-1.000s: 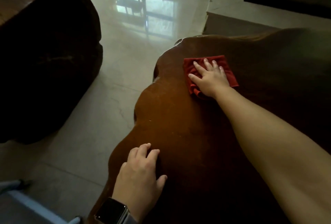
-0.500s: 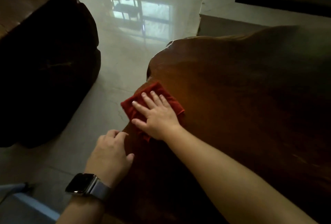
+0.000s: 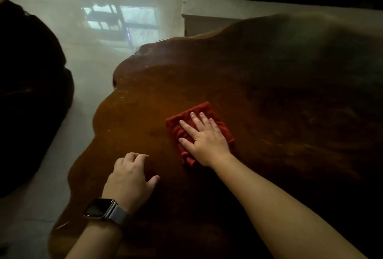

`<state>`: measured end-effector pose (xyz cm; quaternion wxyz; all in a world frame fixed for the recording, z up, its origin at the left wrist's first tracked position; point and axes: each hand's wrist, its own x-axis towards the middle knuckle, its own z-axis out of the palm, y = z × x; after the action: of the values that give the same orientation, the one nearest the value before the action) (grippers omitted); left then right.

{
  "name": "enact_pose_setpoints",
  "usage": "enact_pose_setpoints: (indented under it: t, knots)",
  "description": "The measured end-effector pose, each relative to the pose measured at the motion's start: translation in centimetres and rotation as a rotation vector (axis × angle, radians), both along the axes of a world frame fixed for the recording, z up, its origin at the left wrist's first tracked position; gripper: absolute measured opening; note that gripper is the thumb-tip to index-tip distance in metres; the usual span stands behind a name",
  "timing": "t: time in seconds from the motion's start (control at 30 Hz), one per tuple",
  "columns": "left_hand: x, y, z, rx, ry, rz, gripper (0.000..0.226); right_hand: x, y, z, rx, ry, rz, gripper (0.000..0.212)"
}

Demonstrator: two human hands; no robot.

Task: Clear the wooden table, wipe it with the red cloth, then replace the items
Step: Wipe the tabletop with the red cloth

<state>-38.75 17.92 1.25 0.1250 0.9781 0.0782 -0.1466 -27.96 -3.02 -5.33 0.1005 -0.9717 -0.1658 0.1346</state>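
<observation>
A dark wooden table [image 3: 279, 97] with a wavy natural edge fills the middle and right of the head view. The folded red cloth [image 3: 182, 126] lies flat on its near-left part. My right hand [image 3: 204, 139] presses down on the cloth with the fingers spread, palm flat. My left hand [image 3: 130, 178], with a watch on the wrist, rests on the tabletop near the left edge, fingers curled and holding nothing. No other items stand on the visible tabletop.
A large dark wooden block [image 3: 31, 97] stands on the pale glossy floor [image 3: 89, 55] to the left. A pale low unit [image 3: 207, 7] with a dark opening sits behind the table's far edge.
My right hand slid the red cloth from the far end to the table's left edge, then rightwards onto the near-left surface. My left hand stays near the left edge.
</observation>
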Motion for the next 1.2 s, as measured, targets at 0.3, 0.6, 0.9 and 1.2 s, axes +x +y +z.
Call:
enact_pose_setpoints:
  t: [0.3,0.6,0.9,1.2]
  knots:
    - [1.1,-14.3,-0.3,-0.072,0.001,-0.248,0.070,-6.4,-22.8,0.5,-0.046,0.034,-0.387,0.071]
    - [-0.5,-25.2,-1.0,-0.076,0.023,-0.400,0.070,-15.7,-40.7,0.5,-0.082,0.062,-0.738,0.074]
    - [-4.7,-25.8,-1.3,-0.074,0.075,-0.349,0.068,-18.1,-45.0,1.1,-0.084,0.101,-0.888,0.070]
    - [-8.6,-14.7,-0.7,-0.060,0.070,-0.198,0.067,-14.8,-31.4,1.4,-0.074,0.089,-0.693,0.070]
